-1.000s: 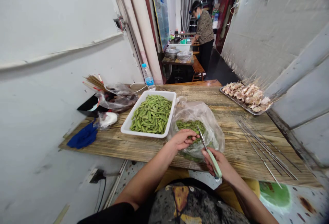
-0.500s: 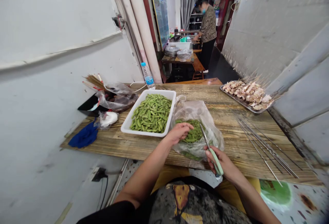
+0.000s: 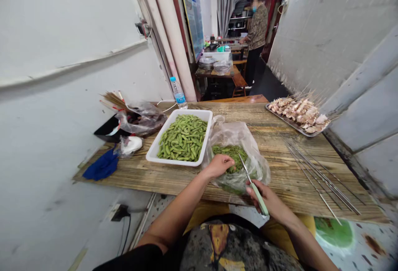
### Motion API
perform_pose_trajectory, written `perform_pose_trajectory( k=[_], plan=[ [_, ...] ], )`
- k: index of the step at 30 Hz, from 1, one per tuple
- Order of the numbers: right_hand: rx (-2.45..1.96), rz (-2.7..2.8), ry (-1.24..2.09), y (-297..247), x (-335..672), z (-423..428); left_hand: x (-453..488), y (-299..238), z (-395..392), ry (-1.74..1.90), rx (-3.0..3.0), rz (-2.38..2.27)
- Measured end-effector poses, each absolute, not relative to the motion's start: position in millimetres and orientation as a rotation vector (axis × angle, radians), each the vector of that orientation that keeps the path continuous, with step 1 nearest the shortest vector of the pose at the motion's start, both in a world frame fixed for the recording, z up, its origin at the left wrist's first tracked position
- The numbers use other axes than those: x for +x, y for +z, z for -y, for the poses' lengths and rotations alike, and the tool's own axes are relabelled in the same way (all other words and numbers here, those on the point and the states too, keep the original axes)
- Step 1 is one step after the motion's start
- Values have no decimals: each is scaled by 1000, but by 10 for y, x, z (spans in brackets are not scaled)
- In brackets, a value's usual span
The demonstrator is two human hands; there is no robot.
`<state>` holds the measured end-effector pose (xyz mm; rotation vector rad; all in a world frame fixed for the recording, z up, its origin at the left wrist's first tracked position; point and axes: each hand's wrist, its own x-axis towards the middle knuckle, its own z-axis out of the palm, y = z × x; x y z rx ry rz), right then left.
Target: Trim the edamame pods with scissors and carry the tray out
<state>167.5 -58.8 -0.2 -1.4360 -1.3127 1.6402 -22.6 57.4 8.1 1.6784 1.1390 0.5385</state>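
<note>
My right hand [image 3: 264, 196] is wrapped round a pair of scissors [image 3: 251, 178] with pale green handles, its blades pointing up and away over a clear plastic bag [image 3: 258, 155]. Green trimmings [image 3: 231, 151] lie in the bag's opening. Just left of the blades, my left hand [image 3: 220, 165] is closed with its fingertips pinched together; anything between them is too small to make out. Beyond that hand, to the left, a white tray [image 3: 174, 162] holds a heap of green edamame pods [image 3: 183, 138].
A metal tray of meat skewers [image 3: 301, 113] stands at the right back, with several long metal skewers [image 3: 323, 175] nearer. At left are a blue cloth [image 3: 102, 165], a black box [image 3: 107, 132] and a water bottle [image 3: 179, 94]. A person [image 3: 256, 30] stands beyond the table.
My left hand has moved slightly down and right, its fingers curling into a tighter pinch. The scissors have shifted a little left. The person at the back has moved slightly right.
</note>
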Motion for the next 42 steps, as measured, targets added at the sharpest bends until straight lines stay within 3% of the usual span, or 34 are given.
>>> perform_pose_trajectory(
  k=[6, 17, 24, 42],
  plan=[
    [-1384, 1429, 1623, 84, 1664, 571, -199, 84, -516, 542, 1344, -1076],
    [-1413, 1164, 1760, -12, 1598, 570, -217, 172, -505, 427, 1275, -957],
    [-1316, 1132, 1686, 90, 1598, 585, -175, 207, -543, 656, 832, -841],
    [-1369, 1302, 1615, 67, 1618, 560, -36, 181, -389, 849, 862, -956]
  ],
)
